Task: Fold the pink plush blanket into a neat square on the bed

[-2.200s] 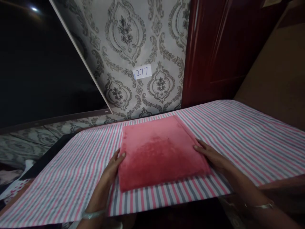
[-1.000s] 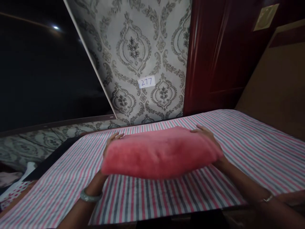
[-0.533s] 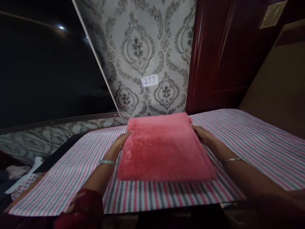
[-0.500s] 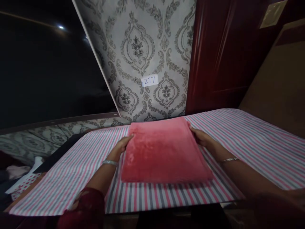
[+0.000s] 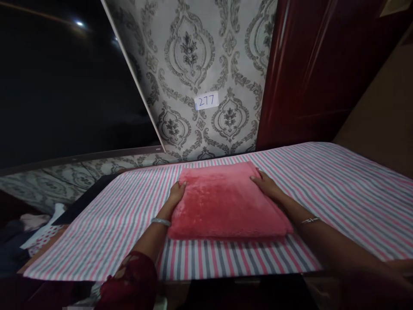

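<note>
A folded pink plush blanket (image 5: 222,204) lies flat on the striped cloth, its soft top face towards me. My left hand (image 5: 177,192) grips its left edge near the far corner, thumb on top and fingers mostly hidden along the side. On the opposite edge, my right hand (image 5: 265,183) holds the far right corner area in the same way, thumb over the top. The underside and lower layers of the blanket are largely out of sight.
A pink, grey and white striped cloth (image 5: 106,224) covers the table. Behind it are a patterned wall with a paper label (image 5: 206,100), a large dark screen (image 5: 71,86) at left and a dark red door (image 5: 306,77). Piled fabrics (image 5: 35,228) lie at far left.
The blanket has come down flatter onto the striped cloth, and a strip of cloth now shows behind it. My right thumb has moved onto its top. The view has shifted slightly.
</note>
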`<act>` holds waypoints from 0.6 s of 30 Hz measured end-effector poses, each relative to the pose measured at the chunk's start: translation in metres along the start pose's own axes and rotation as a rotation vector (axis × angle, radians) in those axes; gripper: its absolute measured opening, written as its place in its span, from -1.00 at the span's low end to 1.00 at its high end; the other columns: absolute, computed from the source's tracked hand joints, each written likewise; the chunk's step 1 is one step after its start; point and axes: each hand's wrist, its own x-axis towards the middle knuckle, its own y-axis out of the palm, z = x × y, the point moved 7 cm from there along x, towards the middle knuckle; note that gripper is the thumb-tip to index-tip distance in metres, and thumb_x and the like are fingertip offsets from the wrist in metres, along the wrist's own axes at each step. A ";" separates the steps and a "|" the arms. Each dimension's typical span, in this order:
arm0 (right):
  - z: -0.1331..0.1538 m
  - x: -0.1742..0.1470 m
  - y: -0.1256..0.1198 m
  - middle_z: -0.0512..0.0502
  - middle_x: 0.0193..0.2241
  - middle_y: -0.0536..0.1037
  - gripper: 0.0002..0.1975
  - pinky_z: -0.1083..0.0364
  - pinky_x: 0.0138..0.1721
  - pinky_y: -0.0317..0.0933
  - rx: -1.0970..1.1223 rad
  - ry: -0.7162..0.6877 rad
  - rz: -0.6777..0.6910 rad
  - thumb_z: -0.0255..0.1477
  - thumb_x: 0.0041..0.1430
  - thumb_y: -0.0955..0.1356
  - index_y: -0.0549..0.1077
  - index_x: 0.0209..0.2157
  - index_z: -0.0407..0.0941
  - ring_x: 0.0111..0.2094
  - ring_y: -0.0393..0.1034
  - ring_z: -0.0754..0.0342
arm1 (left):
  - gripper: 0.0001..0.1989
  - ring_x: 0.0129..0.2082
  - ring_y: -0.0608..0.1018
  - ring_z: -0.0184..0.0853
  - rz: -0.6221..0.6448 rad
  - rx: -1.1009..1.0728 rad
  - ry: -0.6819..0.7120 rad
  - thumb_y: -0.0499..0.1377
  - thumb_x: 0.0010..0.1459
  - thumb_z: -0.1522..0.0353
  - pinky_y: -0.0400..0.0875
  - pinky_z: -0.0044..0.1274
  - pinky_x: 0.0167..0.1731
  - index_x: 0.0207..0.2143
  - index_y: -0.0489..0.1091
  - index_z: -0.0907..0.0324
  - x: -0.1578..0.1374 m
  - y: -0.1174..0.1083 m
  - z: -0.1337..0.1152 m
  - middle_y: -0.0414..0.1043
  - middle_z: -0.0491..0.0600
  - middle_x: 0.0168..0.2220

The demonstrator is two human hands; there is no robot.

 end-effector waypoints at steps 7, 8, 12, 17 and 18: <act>0.075 0.016 -0.009 -0.40 0.23 0.30 -0.33 -0.12 0.14 0.13 -0.474 -0.146 0.035 -0.25 0.29 0.22 0.10 0.34 -0.26 0.20 0.22 -0.27 | -0.37 0.23 0.34 -0.05 0.060 0.237 0.173 0.09 0.25 0.26 0.24 -0.37 0.13 0.30 0.11 0.34 0.010 -0.012 -0.071 0.22 0.31 0.26; 0.092 0.019 0.000 -0.37 0.23 0.30 -0.39 -0.10 0.14 0.12 -0.530 -0.194 0.068 -0.24 0.32 0.19 0.17 0.30 -0.24 0.21 0.21 -0.24 | -0.38 0.24 0.34 -0.05 0.085 0.307 0.233 0.04 0.28 0.24 0.22 -0.36 0.14 0.32 0.08 0.32 0.009 -0.004 -0.089 0.22 0.30 0.26; 0.121 0.020 0.040 -0.34 0.14 0.41 -0.50 -0.15 0.13 0.06 -0.682 -0.226 0.147 -0.22 0.39 0.11 0.37 0.16 -0.19 0.15 0.25 -0.21 | -0.39 0.27 0.25 0.08 0.121 0.428 0.341 -0.01 0.30 0.13 0.05 -0.12 0.21 0.28 0.17 0.29 0.001 0.037 -0.124 0.28 0.29 0.23; 0.096 0.017 0.060 -0.30 0.04 0.48 -0.55 -0.14 0.12 -0.01 -0.724 -0.274 0.045 -0.24 0.38 0.13 0.42 0.07 -0.17 0.12 0.25 -0.17 | -0.37 0.26 0.23 0.06 0.025 0.536 0.410 -0.15 0.34 0.06 -0.04 -0.05 0.23 0.26 0.21 0.27 0.003 0.068 -0.097 0.26 0.26 0.23; 0.091 0.018 0.061 -0.28 0.04 0.48 -0.56 -0.13 0.12 -0.01 -0.713 -0.284 0.031 -0.24 0.38 0.13 0.43 0.07 -0.16 0.11 0.25 -0.16 | -0.37 0.26 0.24 0.05 0.014 0.539 0.418 -0.16 0.35 0.06 -0.01 -0.06 0.23 0.26 0.21 0.25 0.005 0.070 -0.092 0.27 0.24 0.22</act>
